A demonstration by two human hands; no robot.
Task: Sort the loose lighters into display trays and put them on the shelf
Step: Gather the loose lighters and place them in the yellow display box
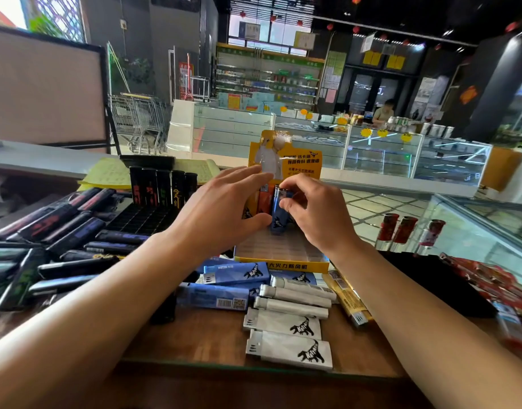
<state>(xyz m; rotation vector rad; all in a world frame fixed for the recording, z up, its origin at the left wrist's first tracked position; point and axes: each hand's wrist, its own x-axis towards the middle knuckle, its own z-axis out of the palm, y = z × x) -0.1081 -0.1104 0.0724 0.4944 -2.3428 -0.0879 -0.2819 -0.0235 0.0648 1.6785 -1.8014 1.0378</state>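
A yellow display tray (280,265) with a tall printed back card stands on the counter in the middle. Orange lighters (264,199) stand in its back row. My right hand (316,215) pinches a blue lighter (279,222) upright over the tray's slots. My left hand (224,206) has its fingers spread, the thumb against the blue lighter's left side and the fingertips at the back card. Loose blue lighters (236,274) and white lighters (289,348) lie in front of the tray.
A black display tray (141,219) with several black lighters upright stands at the left, beside a heap of loose black lighters (62,246). Three red lighters (407,230) stand on the glass at the right. Red lighters (490,278) are piled at far right. A yellow lighter (347,296) lies beside the white ones.
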